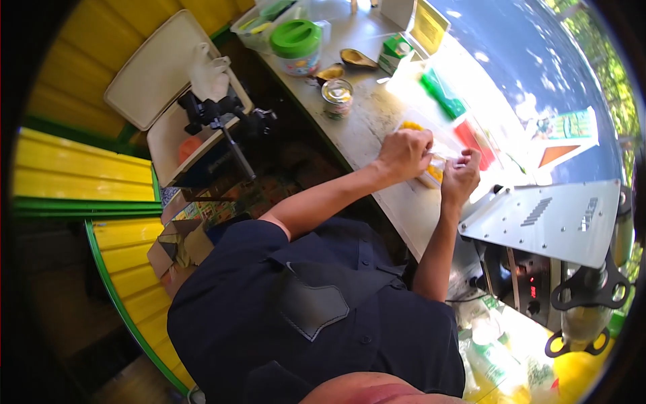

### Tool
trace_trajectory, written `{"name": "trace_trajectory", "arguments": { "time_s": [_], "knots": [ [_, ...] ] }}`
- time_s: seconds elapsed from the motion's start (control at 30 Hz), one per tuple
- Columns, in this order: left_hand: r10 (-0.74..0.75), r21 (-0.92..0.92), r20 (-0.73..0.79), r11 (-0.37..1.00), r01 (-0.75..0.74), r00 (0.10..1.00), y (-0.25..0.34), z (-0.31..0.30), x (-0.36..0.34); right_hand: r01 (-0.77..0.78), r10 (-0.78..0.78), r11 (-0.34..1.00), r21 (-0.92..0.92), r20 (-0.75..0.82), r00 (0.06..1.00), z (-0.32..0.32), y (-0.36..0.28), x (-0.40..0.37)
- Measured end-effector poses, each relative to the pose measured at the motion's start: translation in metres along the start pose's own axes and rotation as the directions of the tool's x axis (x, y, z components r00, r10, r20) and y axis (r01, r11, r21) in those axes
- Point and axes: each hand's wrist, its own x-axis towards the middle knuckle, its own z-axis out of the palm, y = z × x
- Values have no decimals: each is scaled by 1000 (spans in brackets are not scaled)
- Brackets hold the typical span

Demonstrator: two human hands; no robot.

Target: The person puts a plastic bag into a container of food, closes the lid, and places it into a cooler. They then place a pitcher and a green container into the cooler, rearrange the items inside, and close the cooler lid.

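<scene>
both hands are on a clear pack of yellow food [436, 172] sitting on the worktop [367, 128], right between them. left hand [404, 152] is curled into a fist, clamped over the pack's near top edge, and right hand [461, 176] has its fingers closed on the film at the other side, looks like a pinch, though the glare makes the fingertips hard to read. my guess is the pack is light and floppy, thin plastic that's a bit slippery and crumples easily, with soft bits inside that'd squash or spill if squeezed, so i'd grip the rim or corner rather than the middle. beyond the left hand there's an open tin can [337, 95], avocado halves [356, 59] and a green-lidded jar [296, 44] further off. just past the right hand lie red and green packets [471, 138], and a grey metal machine [545, 219] sits near its wrist.
</scene>
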Motion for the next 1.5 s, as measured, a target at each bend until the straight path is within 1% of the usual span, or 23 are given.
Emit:
{"name": "trace_trajectory", "arguments": {
  "time_s": [0.13, 0.23, 0.3, 0.4, 0.47, 0.53, 0.57, 0.6, 0.67, 0.8, 0.87, 0.97, 1.0, 1.07, 1.1, 1.13, 1.2, 1.23, 1.27, 1.33, 1.4, 1.47, 1.5],
  "knots": [
    [-72, 89, -9, 993, 73, 997, -9, 7, 12, -104, 102, 994, 14, 128, 987, -14, -36, -7],
    [-98, 141, 15, 985, 95, 995, -14, 7, 21, -55, 50, 998, 19, 191, 980, -18, -42, -11],
    [-153, 208, 84, 969, 133, 985, -13, 5, 25, -28, 30, 999, -18, 159, 987, -15, -32, -9],
    [-123, 242, 138, 966, 87, 983, -8, 5, 21, 12, -7, 998, -60, 93, 996, -4, -8, -6],
    [-113, 239, 154, 968, 74, 982, -2, 8, 15, 72, -71, 983, -166, 10, 997, 1, 0, -2],
    [-103, 233, 174, 971, 61, 979, 1, 11, 12, 118, -119, 986, -116, 3, 993, 2, 0, -4],
    [-90, 237, 116, 970, 60, 989, 0, 12, 13, 170, -171, 983, -64, -9, 985, 0, -4, -3],
    [-76, 241, 58, 969, 60, 995, -2, 13, 15, 166, -168, 984, -70, -9, 986, -2, -8, -4],
    [-78, 282, 41, 957, 64, 996, -16, 12, 23, 8, -19, 997, 79, 134, 991, -16, -34, -7],
    [-43, 366, 23, 930, 32, 999, -28, 9, 31, -8, 7, 1000, 12, 79, 997, -8, -14, -4],
    [-92, 354, 66, 933, 63, 994, -17, 1, 33, -4, 5, 1000, -17, 77, 997, -7, -22, -5],
    [-223, 207, 279, 964, 168, 934, 3, -23, 35, -43, 40, 999, 32, 98, 994, -10, -22, -10],
    [-223, 209, 278, 963, 168, 934, 0, -20, 33, -33, 30, 999, 32, 99, 995, -14, -18, -12],
    [-104, 44, 240, 994, 96, 965, -18, -11, 36, 6, -11, 999, 53, 99, 995, -16, -20, -7],
    [-33, -28, 171, 999, 38, 985, -28, -6, 39, 38, -42, 998, 53, 77, 996, -20, -23, -8],
    [-40, -10, 165, 999, 42, 985, -32, -6, 42, 13, -18, 998, 66, 78, 997, -24, -36, -9],
    [30, -30, 137, 999, -26, 990, -38, -11, 49, -49, 34, 997, 65, 213, 977, -25, -30, -6],
    [-25, 15, 145, 1000, 23, 989, -29, -21, 51, -15, -3, 995, 98, 177, 984, -21, -17, -7],
    [-26, 33, 118, 999, 22, 993, -23, -32, 56, 81, -87, 986, 144, 32, 996, -22, -24, -10],
    [-81, 23, 236, 997, 77, 968, -18, -46, 57, -65, 59, 994, 84, 72, 996, -37, -44, -11],
    [-85, 16, 237, 996, 84, 968, -29, -34, 54, -79, 61, 990, 117, 151, 987, -36, -34, -9],
    [-66, 71, 259, 996, 49, 964, -32, -28, 58, -127, 60, 972, 199, 312, 948, -28, -12, -5],
    [-64, 64, 272, 997, 48, 960, -31, -29, 56, -217, 42, 907, 362, 434, 900, -24, 7, -3]
  ]
}}
